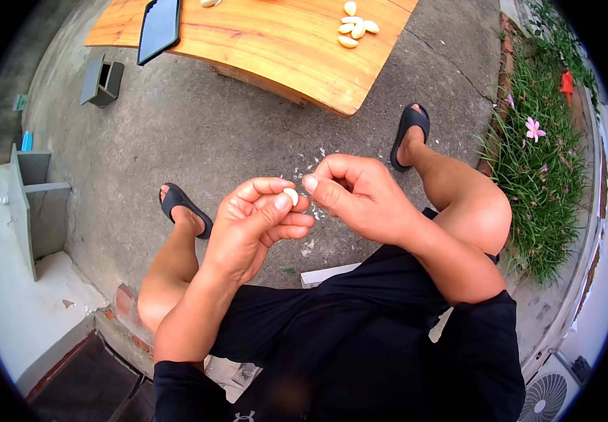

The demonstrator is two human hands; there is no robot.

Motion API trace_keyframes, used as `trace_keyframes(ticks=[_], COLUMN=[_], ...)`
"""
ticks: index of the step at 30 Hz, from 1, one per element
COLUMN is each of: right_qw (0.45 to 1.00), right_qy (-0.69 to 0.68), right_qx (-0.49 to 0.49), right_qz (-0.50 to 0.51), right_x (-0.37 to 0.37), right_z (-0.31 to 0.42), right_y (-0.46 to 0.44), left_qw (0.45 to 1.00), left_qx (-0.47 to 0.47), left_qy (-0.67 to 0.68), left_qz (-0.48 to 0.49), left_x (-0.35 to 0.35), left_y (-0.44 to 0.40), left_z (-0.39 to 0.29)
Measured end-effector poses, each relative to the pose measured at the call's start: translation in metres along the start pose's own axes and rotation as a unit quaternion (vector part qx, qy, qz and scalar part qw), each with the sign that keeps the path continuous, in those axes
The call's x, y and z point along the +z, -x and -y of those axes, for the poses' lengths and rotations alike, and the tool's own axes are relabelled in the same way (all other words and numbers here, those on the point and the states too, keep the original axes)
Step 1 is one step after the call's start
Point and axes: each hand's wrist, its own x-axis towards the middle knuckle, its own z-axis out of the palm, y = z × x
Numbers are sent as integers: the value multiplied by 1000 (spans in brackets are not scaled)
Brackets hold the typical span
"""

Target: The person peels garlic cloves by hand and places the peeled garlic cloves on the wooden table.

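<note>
In front of my lap, my left hand [255, 221] pinches a pale garlic clove [290, 196] between thumb and index finger, its other fingers curled behind. Just to the right, my right hand [364, 197] is closed, thumb tip pressed against the index finger. Whatever it may hold there is hidden or too small to make out. A narrow gap separates its fingertips from the clove. Several peeled garlic cloves [358, 30] lie in a cluster on the wooden table [269, 35]. Bits of pale skin [316, 211] are scattered over the concrete below my hands.
A dark tray-like board [159, 29] overhangs the table's near left edge, and another pale piece [209, 3] lies beyond it. A grey box [102, 81] stands on the ground at left. Grass with pink flowers [534, 129] borders the right side, near an outdoor fan unit [546, 395].
</note>
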Motion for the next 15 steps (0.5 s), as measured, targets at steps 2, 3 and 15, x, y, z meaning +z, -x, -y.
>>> trace_keyframes(ticks=[2,3,15], right_qw=[1000,999,996], right_qy=[2,6,-71], right_qx=[-1,8,17], right_qz=[15,32,51], right_x=[2,3,1], right_z=[4,5,-11], right_y=[1,1,0], left_qw=[1000,1000,997], left_qx=[1,8,20], left_qy=[6,-3,-71], left_qz=[-5,-2,10], left_x=[0,-1,-1], left_y=[0,0,2], left_z=[0,1,2])
